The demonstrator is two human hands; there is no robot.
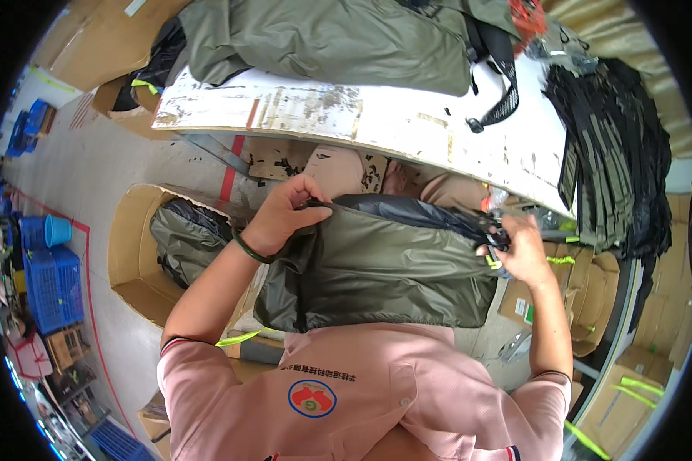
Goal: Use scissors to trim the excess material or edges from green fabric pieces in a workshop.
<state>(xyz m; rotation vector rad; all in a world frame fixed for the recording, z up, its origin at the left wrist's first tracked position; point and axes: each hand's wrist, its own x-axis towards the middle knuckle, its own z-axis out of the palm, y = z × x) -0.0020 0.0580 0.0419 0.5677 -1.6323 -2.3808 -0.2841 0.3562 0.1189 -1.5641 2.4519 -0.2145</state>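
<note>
**Holding cloth in both hands before the desk**

Holds a dark green cloth (400,269) in front of the body, spread between the two hands and reaching down from them to the pink shirt (446,376). Pinches its upper left edge with the left hand (284,219), thumb and fingers clamped on the material. Grips a black part (497,234) at the upper right corner with the right hand (521,250), thumb to one side and fingers to the other; cannot tell the exact kind of part. Has the hands well apart, with most of the cloth between and below them, a dark lining (392,209) visible along its top. Wears a dark band (254,247) on the left wrist.

Faces a white desk (407,107) just beyond the cloth, worn and stained on top. Has on it a green pile (323,46), with a black strap (504,92) trailing toward the near edge, and at its right end a bundle of black and green strips (607,154) hanging over the side. Has a carton (119,253) beside the left forearm, with a dark green bundle (181,238) inside. Shows, farther left, blue crates (54,284) and a blue bucket (58,230).
</note>
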